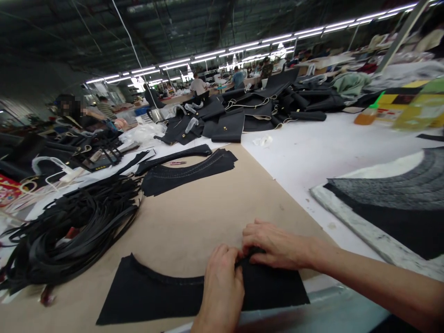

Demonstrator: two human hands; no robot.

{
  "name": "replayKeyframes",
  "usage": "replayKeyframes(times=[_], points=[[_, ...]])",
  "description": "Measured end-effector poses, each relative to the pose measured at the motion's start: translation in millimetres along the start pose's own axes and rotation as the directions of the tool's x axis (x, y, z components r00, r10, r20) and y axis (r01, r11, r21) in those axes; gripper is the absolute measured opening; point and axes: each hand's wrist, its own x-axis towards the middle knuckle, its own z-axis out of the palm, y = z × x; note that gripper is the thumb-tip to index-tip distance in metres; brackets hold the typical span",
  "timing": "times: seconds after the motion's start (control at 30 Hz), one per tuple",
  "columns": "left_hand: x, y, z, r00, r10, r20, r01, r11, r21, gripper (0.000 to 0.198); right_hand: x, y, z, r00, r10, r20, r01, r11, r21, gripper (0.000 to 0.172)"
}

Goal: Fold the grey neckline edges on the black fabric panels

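Observation:
A flat black material piece (152, 298) with a curved upper edge lies at the front of the brown sheet (194, 217). Along that curve runs a narrow folded edge with a line of stitching. My left hand (224, 277) is closed on the curved edge near its middle, fingertips pressed together. Just to the right, my right hand (272, 243) has its fingers curled over the same edge. The two hands nearly touch, and the bit of edge between the fingertips is partly hidden.
A bundle of thin black strips (100, 236) lies on the left. Stitched curved black pieces (190, 171) and a heap of black panels (229, 122) are farther back. To the right are a marble-look slab (350, 222) carrying dark material and a bottle (369, 113) of orange liquid. Several people are in the background.

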Motion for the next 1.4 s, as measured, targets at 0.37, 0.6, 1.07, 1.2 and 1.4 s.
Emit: replayKeyframes(times=[0.37, 0.6, 1.07, 1.2, 1.4], points=[[-40, -26, 68.3, 0.759, 0.544, -0.357, -0.305, 0.782, 0.544, 0.043, -13, 9, 0, 0.995, -0.077, -0.065, 0.076, 0.997, -0.012, 0.005], [-23, -22, 34.1, 0.91, 0.359, -0.206, -0.31, 0.921, 0.236, 0.025, -19, 13, -8, 0.996, -0.068, -0.051, 0.066, 0.997, -0.05, 0.007], [8, 21, 33.8, 0.99, 0.136, -0.023, -0.134, 0.989, 0.064, 0.041, -28, 25, -10, 0.995, -0.025, -0.093, 0.019, 0.997, -0.072, 0.013], [1, 21, 44.3, 0.979, 0.198, -0.046, -0.192, 0.975, 0.113, 0.041, -31, 28, -10, 0.993, -0.053, -0.109, 0.046, 0.997, -0.062, 0.009], [-17, 9, 73.4, 0.916, 0.374, -0.143, -0.294, 0.871, 0.393, 0.058, -36, 31, -11, 0.987, -0.1, -0.126, 0.089, 0.992, -0.088, 0.01]])
